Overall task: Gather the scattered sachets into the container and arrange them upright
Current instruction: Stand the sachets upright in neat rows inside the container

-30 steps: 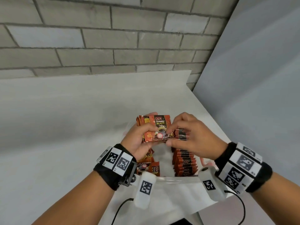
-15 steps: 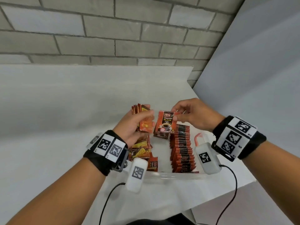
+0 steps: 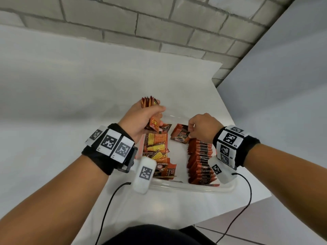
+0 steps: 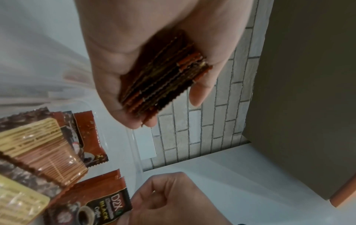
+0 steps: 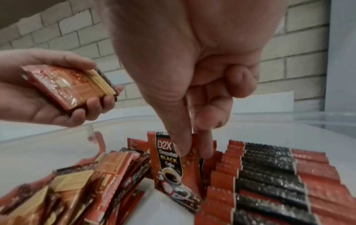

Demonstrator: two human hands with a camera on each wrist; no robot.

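While the left hand still grips its stack above the container, the right hand has carried one sachet down, pinching it upright at the row, lower right. One more is nearly placed.

white table, clear container on it

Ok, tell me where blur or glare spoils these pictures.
Head view: sharp, though bent at the edges. Left wrist view: the sachet stack in the left hand is dark and smeared. Right wrist view: glare speckles the upright row; the right hand looms soft.
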